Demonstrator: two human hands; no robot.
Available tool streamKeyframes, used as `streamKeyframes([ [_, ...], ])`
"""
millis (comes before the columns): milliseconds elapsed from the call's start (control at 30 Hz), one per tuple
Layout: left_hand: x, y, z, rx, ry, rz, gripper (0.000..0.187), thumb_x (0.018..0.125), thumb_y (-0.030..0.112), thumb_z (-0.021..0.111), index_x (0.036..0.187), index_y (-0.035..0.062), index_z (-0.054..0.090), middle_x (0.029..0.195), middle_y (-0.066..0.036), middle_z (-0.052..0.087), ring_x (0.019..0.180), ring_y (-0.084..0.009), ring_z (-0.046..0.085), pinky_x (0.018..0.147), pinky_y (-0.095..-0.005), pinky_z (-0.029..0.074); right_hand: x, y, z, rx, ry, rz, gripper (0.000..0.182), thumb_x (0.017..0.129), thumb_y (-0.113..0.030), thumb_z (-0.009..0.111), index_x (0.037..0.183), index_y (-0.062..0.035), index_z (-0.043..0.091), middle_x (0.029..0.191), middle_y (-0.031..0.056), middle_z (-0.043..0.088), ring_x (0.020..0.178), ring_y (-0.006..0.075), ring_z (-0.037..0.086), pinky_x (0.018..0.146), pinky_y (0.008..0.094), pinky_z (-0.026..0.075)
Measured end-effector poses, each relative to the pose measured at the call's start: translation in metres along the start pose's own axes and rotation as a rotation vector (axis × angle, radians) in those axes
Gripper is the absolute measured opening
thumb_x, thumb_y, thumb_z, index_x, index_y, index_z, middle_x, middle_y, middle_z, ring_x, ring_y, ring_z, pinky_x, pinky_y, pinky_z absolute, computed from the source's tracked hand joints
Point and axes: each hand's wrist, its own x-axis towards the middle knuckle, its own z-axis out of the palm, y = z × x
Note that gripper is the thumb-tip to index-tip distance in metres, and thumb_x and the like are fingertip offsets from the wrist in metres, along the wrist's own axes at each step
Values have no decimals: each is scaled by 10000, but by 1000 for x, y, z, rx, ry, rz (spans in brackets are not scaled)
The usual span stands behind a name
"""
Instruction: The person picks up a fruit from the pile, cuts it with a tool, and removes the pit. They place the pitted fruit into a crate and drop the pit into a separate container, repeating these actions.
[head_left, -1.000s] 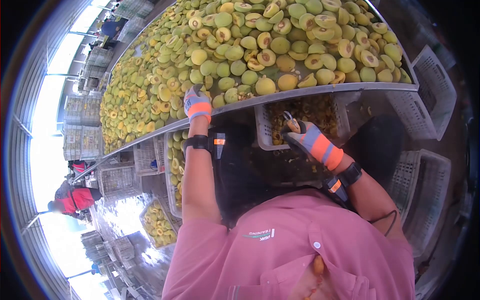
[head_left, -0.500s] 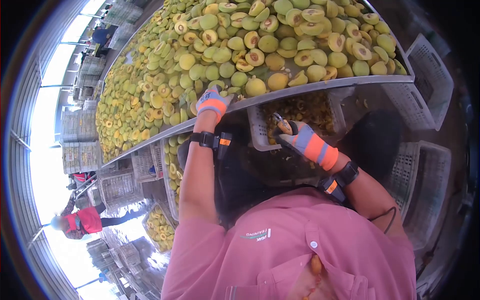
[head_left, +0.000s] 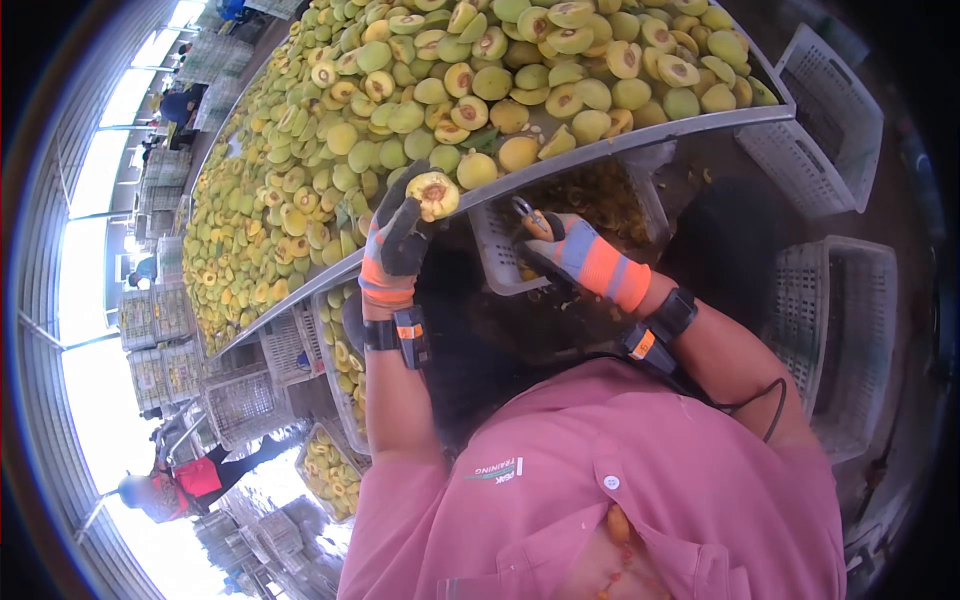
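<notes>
My left hand (head_left: 393,245), in a grey-and-orange work glove, is closed on a peach half (head_left: 433,196) just above the table's metal rim. Its cut face, with the brown hollow in the middle, is turned up toward me. Wrapped in the same kind of glove, my right hand (head_left: 585,262) grips a small hand tool (head_left: 527,212) with a light brown handle and a curved metal end, perhaps a loop. That tool points up and left, over a white crate (head_left: 500,255) holding scraps of fruit. Many yellow-green peaches (head_left: 480,170), several cut in half, cover the sloping table.
The table's metal rim (head_left: 640,136) runs between me and the fruit. White plastic crates (head_left: 840,125) stand at the right, another crate (head_left: 860,350) below them. Crates of fruit (head_left: 330,470) sit at left. A person in a red apron (head_left: 195,478) is farther off.
My left hand has come up from the pile, now showing a peach half with its cut face upward. The right hand with the tool has shifted slightly left. The camera view has moved a little.
</notes>
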Motion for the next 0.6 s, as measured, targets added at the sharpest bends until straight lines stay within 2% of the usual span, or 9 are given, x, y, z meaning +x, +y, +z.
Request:
streamKeyframes([
  [33, -4, -1, 5, 66, -38, 19, 429, 922, 193, 553, 1287, -29, 517, 1209, -122, 591, 1041, -200, 598, 891, -306, 480, 2, -3, 2, 62, 27, -12, 188, 848, -231, 662, 943, -69, 647, 688, 6, 596, 536, 97, 541, 472, 258, 436],
  [67, -9, 13, 20, -65, -31, -55, 447, 912, 195, 561, 1295, -31, 510, 1216, -124, 589, 1067, -199, 583, 919, -306, 464, 4, -6, 4, 125, 54, -24, 197, 854, -246, 665, 944, -71, 649, 691, 1, 596, 538, 94, 541, 464, 257, 429],
  [133, -13, 27, 45, -203, -57, -119, 499, 882, 204, 593, 1310, -32, 494, 1228, -126, 587, 1143, -198, 536, 984, -300, 412, 1, -13, -1, 226, 14, 127, 211, 856, -255, 678, 950, -68, 650, 716, 2, 610, 558, 94, 550, 473, 259, 439],
  [233, -18, 21, 63, -59, -168, -78, 505, 875, 196, 607, 1313, -31, 495, 1236, -121, 585, 1128, -199, 545, 972, -297, 420, 0, -11, -4, 313, 19, 190, 229, 861, -272, 690, 953, -65, 657, 720, 4, 615, 566, 91, 555, 469, 264, 436],
  [267, -18, 21, 67, -242, -151, -197, 475, 880, 170, 595, 1299, -34, 505, 1216, -116, 593, 1118, -191, 547, 964, -301, 423, -5, -23, -4, 311, 24, 179, 232, 858, -277, 692, 950, -67, 657, 712, 5, 611, 560, 92, 552, 470, 263, 436],
  [367, -14, 19, 76, -250, -156, -202, 394, 917, 190, 555, 1238, -37, 527, 1160, -121, 617, 1047, -174, 593, 932, -313, 466, 3, -11, -3, 233, 39, 71, 256, 846, -293, 687, 940, -57, 652, 740, 34, 630, 593, 107, 572, 534, 271, 463],
  [467, -15, -5, 80, 630, 12, 275, 333, 960, 249, 520, 1152, -20, 558, 1050, -107, 644, 942, -172, 624, 852, -303, 504, 6, 3, -1, 68, 5, -27, 222, 827, -240, 670, 935, -48, 646, 784, 70, 658, 661, 152, 605, 622, 302, 490],
  [533, -16, -18, 87, -131, 240, -52, 341, 991, 289, 470, 1110, -14, 570, 995, -101, 653, 888, -175, 634, 803, -297, 516, 5, 3, 2, -94, 9, -176, 208, 808, -208, 646, 932, -40, 641, 793, 98, 667, 699, 199, 621, 668, 327, 493],
  [600, -12, -13, 97, -594, 453, -288, 400, 1029, 330, 393, 1072, -17, 589, 960, -94, 658, 849, -165, 632, 756, -285, 521, 2, 2, 0, -216, -14, -153, 221, 787, -197, 627, 938, -37, 636, 793, 127, 662, 724, 253, 619, 697, 341, 490],
])
